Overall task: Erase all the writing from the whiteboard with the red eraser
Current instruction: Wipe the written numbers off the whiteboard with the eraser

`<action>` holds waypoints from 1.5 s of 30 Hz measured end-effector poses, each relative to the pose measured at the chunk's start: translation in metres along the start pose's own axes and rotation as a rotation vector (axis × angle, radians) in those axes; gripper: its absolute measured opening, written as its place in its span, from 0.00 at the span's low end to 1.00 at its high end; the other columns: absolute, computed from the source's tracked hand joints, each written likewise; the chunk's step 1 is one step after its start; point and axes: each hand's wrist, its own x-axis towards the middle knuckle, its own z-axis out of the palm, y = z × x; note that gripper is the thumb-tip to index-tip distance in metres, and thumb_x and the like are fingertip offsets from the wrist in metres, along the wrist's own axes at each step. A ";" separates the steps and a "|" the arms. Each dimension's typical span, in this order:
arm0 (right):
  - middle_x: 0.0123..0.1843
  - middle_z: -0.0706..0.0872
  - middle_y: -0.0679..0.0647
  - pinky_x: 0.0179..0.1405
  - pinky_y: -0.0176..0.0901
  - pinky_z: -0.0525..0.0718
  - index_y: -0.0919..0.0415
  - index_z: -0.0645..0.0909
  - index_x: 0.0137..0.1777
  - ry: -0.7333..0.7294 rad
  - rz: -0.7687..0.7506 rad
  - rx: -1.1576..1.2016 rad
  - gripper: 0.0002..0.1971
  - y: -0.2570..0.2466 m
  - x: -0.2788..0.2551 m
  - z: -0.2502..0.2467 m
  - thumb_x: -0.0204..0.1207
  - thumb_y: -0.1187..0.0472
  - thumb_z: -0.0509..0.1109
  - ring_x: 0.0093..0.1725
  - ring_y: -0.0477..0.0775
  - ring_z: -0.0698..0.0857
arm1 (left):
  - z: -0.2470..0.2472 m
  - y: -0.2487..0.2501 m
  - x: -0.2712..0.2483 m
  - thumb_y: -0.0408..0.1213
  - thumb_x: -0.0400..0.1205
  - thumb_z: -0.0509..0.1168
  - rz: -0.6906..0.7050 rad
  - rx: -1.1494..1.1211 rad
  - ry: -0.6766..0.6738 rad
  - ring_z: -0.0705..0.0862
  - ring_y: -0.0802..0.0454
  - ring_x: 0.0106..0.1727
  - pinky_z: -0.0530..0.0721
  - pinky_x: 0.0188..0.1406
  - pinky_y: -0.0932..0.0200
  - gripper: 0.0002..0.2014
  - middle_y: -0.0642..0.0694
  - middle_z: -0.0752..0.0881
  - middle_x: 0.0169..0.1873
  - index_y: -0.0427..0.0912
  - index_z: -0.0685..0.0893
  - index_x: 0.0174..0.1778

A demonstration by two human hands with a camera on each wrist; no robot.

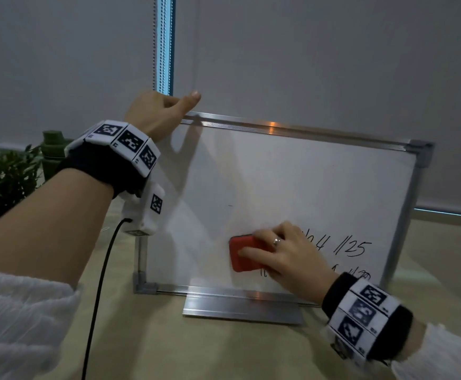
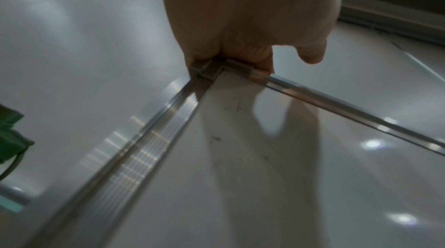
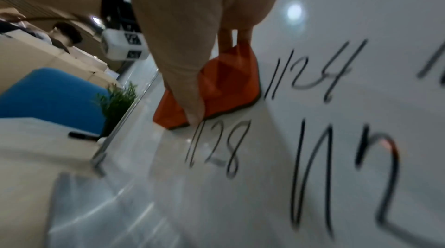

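2 rows of dates remain low on the whiteboard (image 1: 292, 174), which stands on the bench (image 1: 223, 349); upper area already wiped. My right hand (image 1: 286, 253) grips the red eraser (image 1: 244, 253) flat against the board, just left of the writing (image 1: 352, 246). My left hand (image 1: 158, 112) curls round the top-left corner. Next: firm rightward strokes across both rows. Plant (image 1: 1, 171) and green bottle (image 1: 52, 149) stand left, clear of the stroke.

Green plant (image 1: 1, 171) at left, beige table (image 1: 223, 352), grey roller blinds (image 1: 319, 56) behind.
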 end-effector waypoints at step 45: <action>0.38 0.80 0.57 0.26 0.43 0.73 0.60 0.66 0.44 -0.275 0.045 -0.112 0.38 -0.008 -0.007 -0.006 0.36 0.54 0.84 0.31 0.57 0.77 | -0.001 0.006 -0.007 0.58 0.83 0.51 0.060 0.024 0.008 0.66 0.55 0.24 0.60 0.25 0.65 0.32 0.31 0.79 0.29 0.32 0.87 0.57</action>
